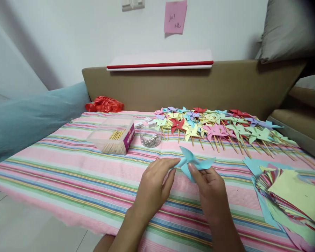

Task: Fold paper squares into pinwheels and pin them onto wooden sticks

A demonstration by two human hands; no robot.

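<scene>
Blue paper, folded into a pinwheel shape (193, 162), sits between our two hands just above the striped cloth (68, 175). Our left hand (153, 187) pinches its left side with fingers closed on the paper; our right hand (210, 190) grips its lower edge, thumb pressed on top. Beyond it, a small clear cup of silver pins (150, 137) stands beside a clear box of wooden sticks (112, 135). Rows of finished pinwheels on sticks (217, 127) spread across the far right. A stack of coloured paper squares (291, 196) lies near our right hand. A red plastic bag (104, 104) rests by the brown backboard (194, 87).
</scene>
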